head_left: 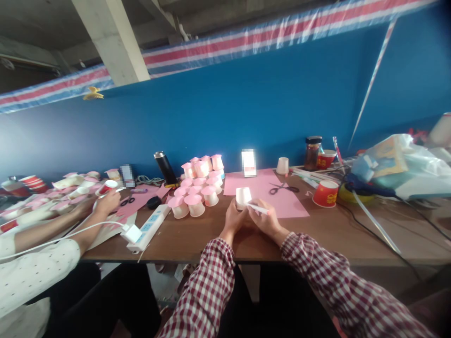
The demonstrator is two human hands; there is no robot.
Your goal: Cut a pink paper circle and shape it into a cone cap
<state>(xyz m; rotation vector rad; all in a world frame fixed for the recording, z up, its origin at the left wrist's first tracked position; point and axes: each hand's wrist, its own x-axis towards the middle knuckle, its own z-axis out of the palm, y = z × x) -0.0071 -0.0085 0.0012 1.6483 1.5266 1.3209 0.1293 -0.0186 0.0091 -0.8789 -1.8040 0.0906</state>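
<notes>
In the middle of the table my left hand (234, 217) holds a white paper cup (243, 197). A white marker with a pinkish end (260, 209) is gripped in my right hand (269, 219), its tip at the cup's side. Whether the tip touches the cup I cannot tell. Just behind my hands lie pink paper sheets (260, 188), with black-handled scissors (283, 189) on top. To the left stand several paper cups with pink paper tops (194, 205), some of them stacked. A single white cup (282, 165) stands behind the sheets.
A power strip (150, 230) with a white plug lies left, near a black bottle (165, 167). A red cup (325, 194), a jar (312, 152), cables and plastic bags (398, 164) are on the right. At far left a co-worker's hands (107, 201) hold a red-and-white cup.
</notes>
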